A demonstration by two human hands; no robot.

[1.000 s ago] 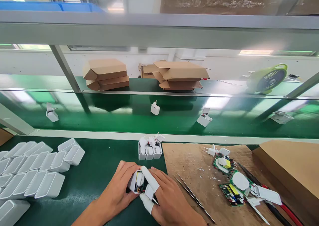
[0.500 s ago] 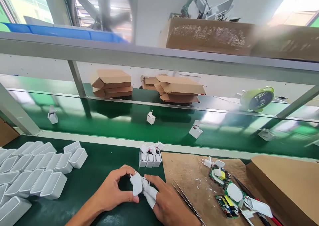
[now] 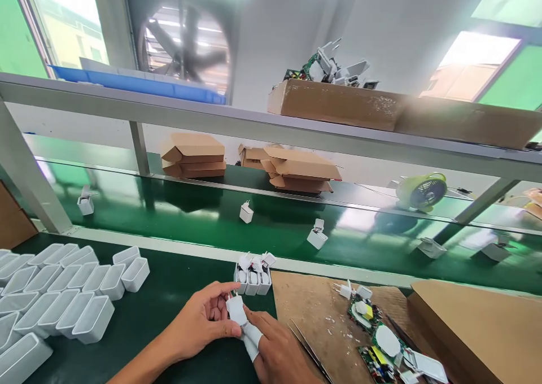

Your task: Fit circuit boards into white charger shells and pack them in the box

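The white plug piece (image 3: 236, 310) sits between both hands, above the green tabletop (image 3: 169, 285), just in front of three filled white cases (image 3: 253, 288). The left hand (image 3: 207, 319) has a half-curled grip on it, thumb against the lower left corner and index finger stretched past the prongs at the top. The right hand (image 3: 277, 347) has its grip drawn nearly together at the piece's lower right side, with white coverings (image 3: 253, 339) on its fingers.

Green surface lies left of the hands as far as the rows of open white cases (image 3: 91, 322). A pale rail (image 3: 322, 270) marks the far edge, close behind the filled cases. To the right, the worn cardboard sheet (image 3: 305, 288) begins just beside the right hand, with tweezers (image 3: 319, 365) nearest and circuit boards (image 3: 387, 341) farther off.

The piece looks plain white and blocky, tilted, its broad smooth face turned up and its thin prongs pointing away
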